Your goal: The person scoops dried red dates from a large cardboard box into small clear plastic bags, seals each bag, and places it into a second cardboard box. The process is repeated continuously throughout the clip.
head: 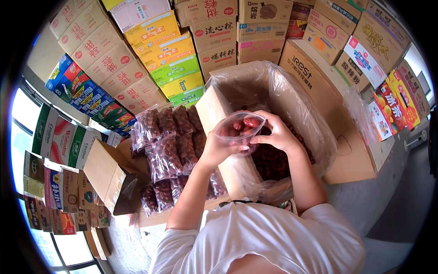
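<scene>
Both hands hold a clear plastic bag (239,137) with its mouth spread wide; red dried jujubes (251,122) lie inside it. My left hand (220,145) grips the bag's left side, fingers partly hidden by the film. On the right side, my right hand (276,132) pinches the bag's rim between thumb and fingers. Beneath and behind the hands stands a cardboard box (224,171) lined with a clear plastic sheet (294,82), holding a mass of loose dark red jujubes (273,164). Left of it, filled zip bags of jujubes (166,159) lie in rows, some stacked.
An open cardboard box (102,167) stands left of the filled bags on a wooden surface (150,218). Stacked cartons (214,34) line the back and the left side. A large brown carton (308,68) lies right of the lined box, with more cartons (398,102) beyond.
</scene>
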